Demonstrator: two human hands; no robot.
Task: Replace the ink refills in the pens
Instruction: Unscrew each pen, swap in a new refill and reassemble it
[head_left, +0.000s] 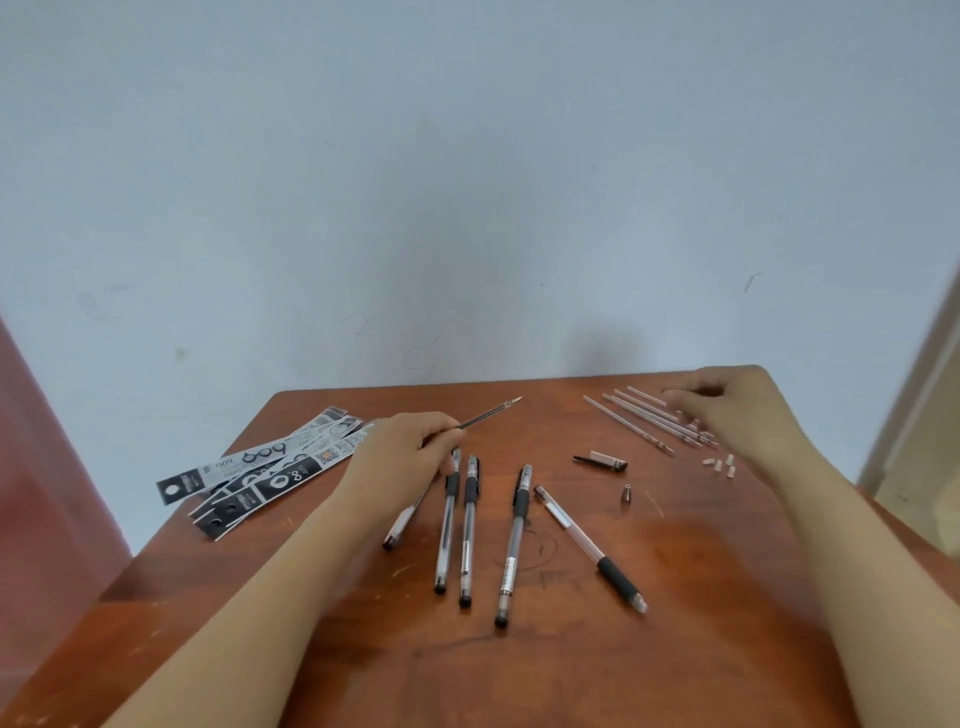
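My left hand (402, 454) pinches a dark ink refill (491, 413) whose tip points up and to the right above the table. Below it lie several clear pens with black grips (467, 525), side by side, and one opened pen barrel (589, 548) lies without its tip. A pen cap (602, 461) and a small metal tip cone (627, 493) sit between the pens and my right hand. My right hand (727, 408) rests with curled fingers on the far end of a row of empty clear refills (644, 421) at the table's back right.
Black and white refill packets (260, 467) are fanned out at the back left of the wooden table (519, 665). Tiny clear refill caps (722, 464) lie near my right wrist. A pale wall stands right behind the table's far edge.
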